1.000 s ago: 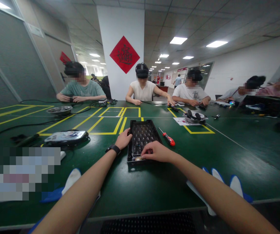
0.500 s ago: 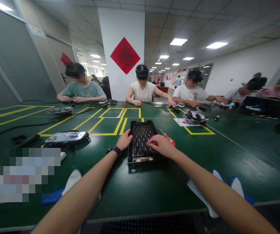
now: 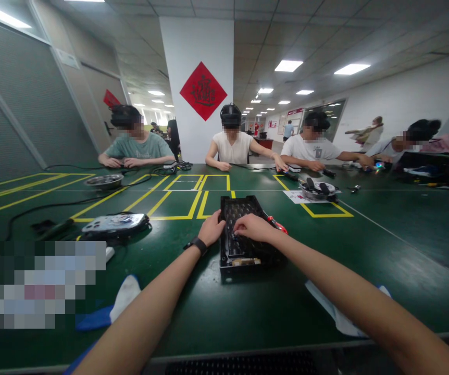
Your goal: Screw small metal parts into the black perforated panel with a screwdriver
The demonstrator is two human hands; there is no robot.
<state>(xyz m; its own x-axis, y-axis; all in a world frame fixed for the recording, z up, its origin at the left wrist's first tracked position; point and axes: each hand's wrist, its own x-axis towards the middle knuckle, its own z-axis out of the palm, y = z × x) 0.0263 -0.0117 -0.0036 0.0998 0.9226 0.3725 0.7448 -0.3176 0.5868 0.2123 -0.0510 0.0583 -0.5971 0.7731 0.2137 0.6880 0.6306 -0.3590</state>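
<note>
A black perforated tray-like case [image 3: 244,250] lies on the green table [image 3: 248,307] straight ahead of me. My left hand [image 3: 212,229], with a dark watch on the wrist, rests curled against the case's left edge. My right hand [image 3: 252,227] lies over the case's middle, fingers bent down and pinched on its inner surface; whatever is under the fingertips is too small to see. A red-handled screwdriver [image 3: 278,225] lies just right of the case, partly behind my right hand.
A phone-like device [image 3: 115,224] lies to the left. White and blue gloves lie near the front edge on the left [image 3: 119,307] and the right [image 3: 337,312]. A round metal dish [image 3: 104,180] and a parts dish [image 3: 318,190] sit farther back. Several seated people work across the table.
My right hand moved from the case's near edge up to its middle. The view shifted, so the case now sits slightly further right.
</note>
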